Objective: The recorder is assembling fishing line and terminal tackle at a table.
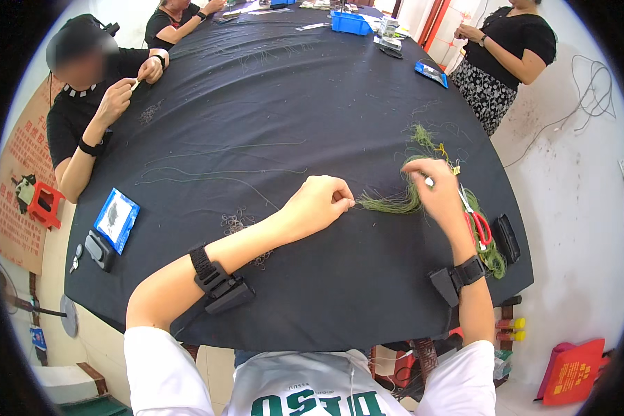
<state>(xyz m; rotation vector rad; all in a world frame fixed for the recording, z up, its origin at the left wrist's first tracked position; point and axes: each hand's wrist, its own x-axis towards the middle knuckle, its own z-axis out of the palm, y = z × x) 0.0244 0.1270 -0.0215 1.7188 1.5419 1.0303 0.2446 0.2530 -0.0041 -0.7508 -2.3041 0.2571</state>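
My left hand (322, 202) is closed in a pinch, thumb and forefinger at the loose ends of a bundle of green threads (392, 200). My right hand (435, 186) is curled over the other side of that bundle, and a small white thing (429, 182) shows within its fingers; its kind is not clear. Beside the right wrist lie red-handled scissors (480, 229) on more green thread (494, 262). Small dark wire-like hooks (236, 220) are heaped by my left forearm. Several long single threads (208, 171) stretch across the black cloth beyond it.
A blue-edged packet (116, 219) and a dark grey case (100, 250) lie at the left edge. A black case (507, 238) is at the right edge. Other people work around the table (312, 90), one nearby at the left. A blue tray (351, 23) stands at the far end.
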